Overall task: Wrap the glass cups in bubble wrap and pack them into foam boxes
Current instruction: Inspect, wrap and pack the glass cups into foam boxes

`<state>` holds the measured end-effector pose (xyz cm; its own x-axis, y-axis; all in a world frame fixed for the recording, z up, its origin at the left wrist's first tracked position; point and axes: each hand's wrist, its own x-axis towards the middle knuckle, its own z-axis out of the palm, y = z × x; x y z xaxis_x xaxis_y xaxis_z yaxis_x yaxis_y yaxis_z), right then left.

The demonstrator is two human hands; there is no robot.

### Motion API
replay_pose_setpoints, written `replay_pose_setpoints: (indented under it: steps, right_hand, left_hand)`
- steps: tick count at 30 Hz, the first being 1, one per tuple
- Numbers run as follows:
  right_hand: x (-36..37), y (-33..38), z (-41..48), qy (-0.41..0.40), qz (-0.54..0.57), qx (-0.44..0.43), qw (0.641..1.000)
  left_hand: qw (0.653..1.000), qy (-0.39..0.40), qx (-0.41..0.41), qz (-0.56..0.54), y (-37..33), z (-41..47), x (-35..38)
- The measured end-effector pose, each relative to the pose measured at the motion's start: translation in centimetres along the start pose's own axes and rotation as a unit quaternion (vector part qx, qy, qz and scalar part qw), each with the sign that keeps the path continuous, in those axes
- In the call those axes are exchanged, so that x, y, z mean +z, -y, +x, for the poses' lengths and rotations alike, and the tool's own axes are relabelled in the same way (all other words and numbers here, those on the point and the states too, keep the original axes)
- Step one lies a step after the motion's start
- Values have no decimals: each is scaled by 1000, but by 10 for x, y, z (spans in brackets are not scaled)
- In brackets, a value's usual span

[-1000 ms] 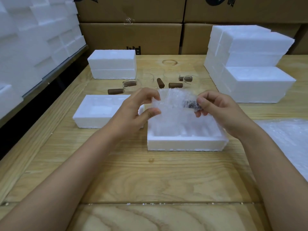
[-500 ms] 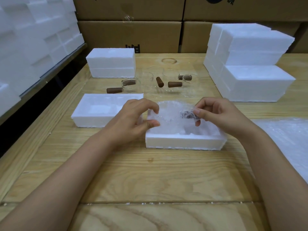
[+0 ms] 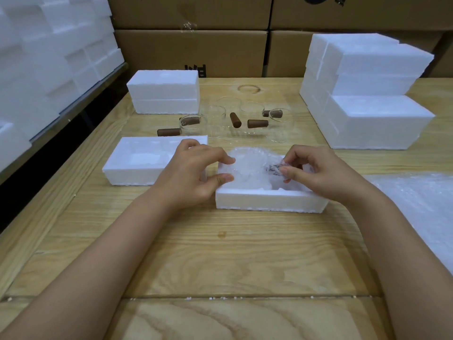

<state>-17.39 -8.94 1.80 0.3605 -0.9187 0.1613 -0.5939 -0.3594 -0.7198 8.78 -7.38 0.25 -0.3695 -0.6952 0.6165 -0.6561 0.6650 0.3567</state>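
Both hands, left [image 3: 193,173] and right [image 3: 316,173], pinch wrapped cup [image 3: 252,165] inside foam box [image 3: 269,200]; loose wrap may unroll, cup seats crooked.

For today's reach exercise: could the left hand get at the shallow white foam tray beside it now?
Likely yes: the shallow white foam tray lies uncovered beside the left hand, though that hand pinches the bubble-wrapped glass cup.
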Motion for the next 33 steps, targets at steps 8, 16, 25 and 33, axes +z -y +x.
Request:
replay_pose_setpoints:
  steps: [8,16,25,33]
  right_hand:
    - [0,1,-1,-8,-2,1,1000]
    - [-2,2,-2,-162,16,-32,986]
    - [-1,6,-2,-201,-18,-66,977]
    - [1,10,-1,-267,32,-82,960]
  left_hand:
    - [990,-86,-67,92,-7,-3,-14]
    - [955,7,-220,199,1,-2,-3]
    - [931,-262,-56,250,-6,8,-23]
    - [852,-487,-141,-131,-7,25,-70]
